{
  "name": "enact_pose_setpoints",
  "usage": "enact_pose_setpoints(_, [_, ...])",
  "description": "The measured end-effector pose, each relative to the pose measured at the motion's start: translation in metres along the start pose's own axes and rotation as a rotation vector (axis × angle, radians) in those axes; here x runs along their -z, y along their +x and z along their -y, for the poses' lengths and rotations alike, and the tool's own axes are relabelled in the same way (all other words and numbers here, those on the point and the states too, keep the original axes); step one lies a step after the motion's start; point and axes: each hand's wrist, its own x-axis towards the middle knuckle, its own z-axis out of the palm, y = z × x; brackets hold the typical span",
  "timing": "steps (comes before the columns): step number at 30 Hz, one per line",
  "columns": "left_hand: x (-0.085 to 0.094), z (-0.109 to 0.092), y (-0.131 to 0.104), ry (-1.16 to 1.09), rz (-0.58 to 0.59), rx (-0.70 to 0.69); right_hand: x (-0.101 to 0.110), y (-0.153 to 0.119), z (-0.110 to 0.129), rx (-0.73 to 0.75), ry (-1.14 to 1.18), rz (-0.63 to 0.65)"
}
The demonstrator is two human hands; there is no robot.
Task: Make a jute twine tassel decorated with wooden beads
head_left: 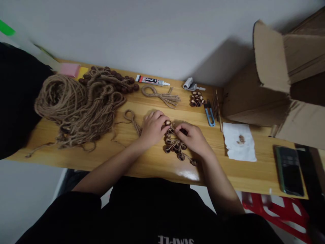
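Reading "B-7000" in white characters on a dark panel of the tube [151, 80]. Making out "SIMPLE" in pale capitals on the black shirt [154, 210], standing upside down and running into the lower picture edge, so reading with some doubt. Showing marks too faint to read on the phone [290, 171], and print too small on the folded tube [191, 85].

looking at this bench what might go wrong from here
The thin cords of the shell bunch lie close together under the left hand and right hand, so they might tangle. The blue-handled snips lie with their tips beside the small shell pile; a careless reach there could prick a finger. The phone sits near the table's front edge, so a bump might knock it off.
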Motion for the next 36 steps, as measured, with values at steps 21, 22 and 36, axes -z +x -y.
enact_pose_setpoints(21, [0.0024, 0.0060, 0.0001, -0.083, -0.025, -0.037, 0.0006, -0.0002, 0.0018, -0.021, 0.009, -0.006])
enact_pose_setpoints(22, [0.0022, 0.0061, -0.0002, -0.079, -0.021, -0.038, 0.0005, -0.0001, 0.0019, -0.024, 0.008, -0.009])
enact_pose_setpoints(36, [0.0044, 0.0039, -0.0011, -0.054, 0.046, 0.005, -0.0010, 0.0013, 0.0007, -0.026, 0.022, -0.024])
